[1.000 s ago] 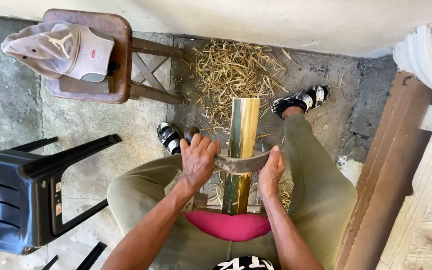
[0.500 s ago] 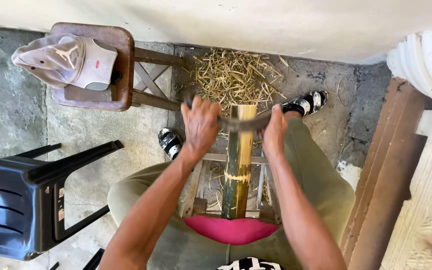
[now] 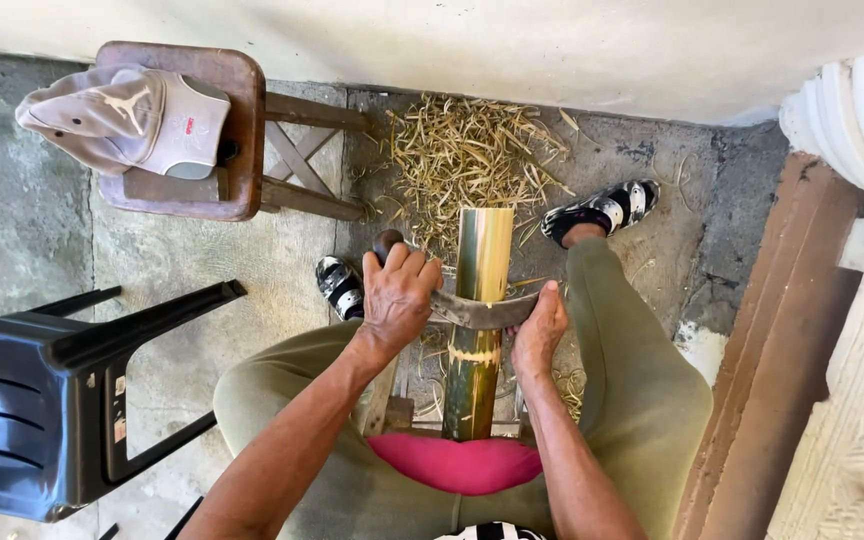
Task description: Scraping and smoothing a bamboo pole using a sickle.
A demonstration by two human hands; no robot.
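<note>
Head view: both hands clamped on drawknife [image 3: 480, 310].
Left hand [image 3: 398, 298]: gripped handle.
Right hand [image 3: 539, 330]: gripped opposite end.
Progress: bamboo pole [image 3: 479, 320] part-scraped; shavings [image 3: 467, 155] beyond hands.

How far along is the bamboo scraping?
Done: a pile of shavings lies on the floor beyond the bamboo pole, so plenty is already off. In hand: left hand and right hand hold a curved drawknife across the pole. Left: the surface nearer the person looks green, with a pale node ring.

Attire: olive-green trousers [image 3: 642, 400], a pink garment [image 3: 457, 465] at the waist, black-and-white sandals [image 3: 602, 208] on both feet. Forearms bare, no sleeves visible.
</note>
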